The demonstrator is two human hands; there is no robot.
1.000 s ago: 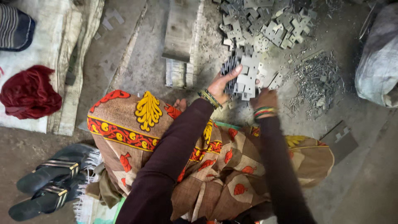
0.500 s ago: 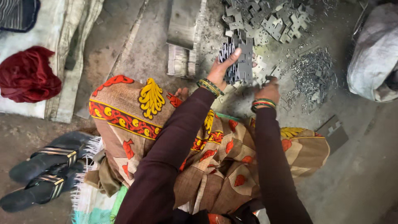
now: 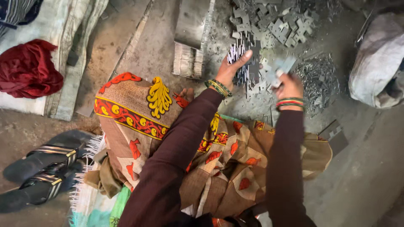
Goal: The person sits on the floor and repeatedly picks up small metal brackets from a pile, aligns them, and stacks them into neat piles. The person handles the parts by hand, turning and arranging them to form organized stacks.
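- Floor (image 3: 370,159): grey, dusty concrete; you sit on it, knees draped in patterned brown, red and yellow cloth (image 3: 160,126).
- Pale woven sheet (image 3: 54,54), upper left, lies flat on the floor; a crumpled dark red cloth (image 3: 27,69) rests on it.
- Grey-white sack (image 3: 376,63) at the right edge, bulging, well apart from both hands.
- Pair of dark sandals (image 3: 42,168) with striped straps, lower left, side by side just beside the cloth's fringe.
- Flat grey metal plate (image 3: 191,21) at top centre; a block of thin stacked sheets (image 3: 188,61) lies against its near end.
- Loose heap of cross-shaped metal stampings (image 3: 273,25) on the floor beyond your hands; a darker mound of metal scrap (image 3: 317,77) sits to its right.
- Stack of stampings (image 3: 246,63): held up off the floor, on edge, just near of the heap.
- Your left hand (image 3: 231,71): grip clamped on the stack of stampings, thumb across the near face, green and gold bangles at the wrist.
- Your right hand (image 3: 288,86): grip closed on a single stamping (image 3: 284,67), blurred, just right of the stack; red and green bangles at the wrist.
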